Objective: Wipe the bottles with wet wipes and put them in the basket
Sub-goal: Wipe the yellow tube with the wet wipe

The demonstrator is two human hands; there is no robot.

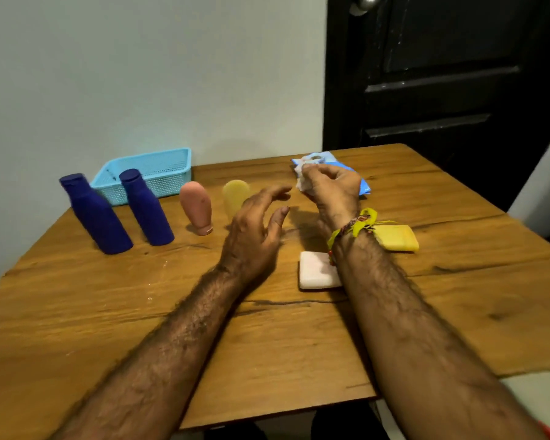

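Note:
Two dark blue bottles [96,217] [146,208] stand at the left of the wooden table [108,296], with a pink bottle [197,206] and a yellow bottle [234,195] to their right. Behind them sits a light blue basket [159,173] against the wall. My right hand [331,188] pinches a white wet wipe [302,182] just above the blue wipes pack [346,173]. My left hand [254,230] hovers in front of the yellow bottle, fingers spread, holding nothing.
A white soap bar [315,271] and a yellow soap bar [397,238] lie near my right wrist. A black door [442,74] stands behind the table's far right corner. The table's front edge runs close to me.

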